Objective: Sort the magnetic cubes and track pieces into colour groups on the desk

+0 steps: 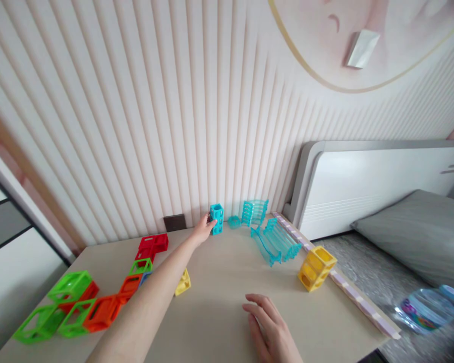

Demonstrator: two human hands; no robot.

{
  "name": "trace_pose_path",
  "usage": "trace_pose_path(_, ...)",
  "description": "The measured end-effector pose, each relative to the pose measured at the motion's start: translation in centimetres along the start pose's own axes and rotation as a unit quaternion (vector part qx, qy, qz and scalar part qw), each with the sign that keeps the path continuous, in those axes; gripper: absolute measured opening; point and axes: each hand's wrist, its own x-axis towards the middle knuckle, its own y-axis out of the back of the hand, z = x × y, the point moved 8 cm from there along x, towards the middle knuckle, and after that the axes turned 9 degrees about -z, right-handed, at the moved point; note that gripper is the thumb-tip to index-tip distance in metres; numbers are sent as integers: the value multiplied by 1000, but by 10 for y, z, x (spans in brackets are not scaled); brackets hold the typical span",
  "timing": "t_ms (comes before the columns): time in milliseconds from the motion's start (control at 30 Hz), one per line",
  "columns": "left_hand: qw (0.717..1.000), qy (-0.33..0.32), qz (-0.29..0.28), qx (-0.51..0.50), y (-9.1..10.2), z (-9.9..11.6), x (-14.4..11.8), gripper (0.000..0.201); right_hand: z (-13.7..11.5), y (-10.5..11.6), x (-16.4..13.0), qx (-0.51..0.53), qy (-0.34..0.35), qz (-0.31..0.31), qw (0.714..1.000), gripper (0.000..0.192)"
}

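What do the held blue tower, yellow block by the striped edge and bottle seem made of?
Blue tower: probably hard plastic, satin-looking; opaque, evenly coloured. Yellow block: likely plastic too, smooth; molded-looking openings. Bottle: probably thin, glossy plastic; transparent, with highlights.

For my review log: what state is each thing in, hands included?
Teal block stack: upright, held
Left hand: gripping the teal block stack
Right hand: empty, fingers loosely bent
Large yellow block: unheld
Small yellow block: unheld, partly hidden
Teal lattice pieces: unheld
Red blocks: unheld
Orange blocks: unheld
Green blocks: unheld
Bottle: lying on its side, capped
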Motion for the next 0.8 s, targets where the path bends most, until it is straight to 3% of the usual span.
trace_pose_path(267,999,4,12,35,-12,-24,24,42,0,0,6,-9,0,-6,1000,27)
trace_pose_path(800,987,-10,17,158,-32,-15,37,36,-2,-4,7,-6,-5,-23,1000,30)
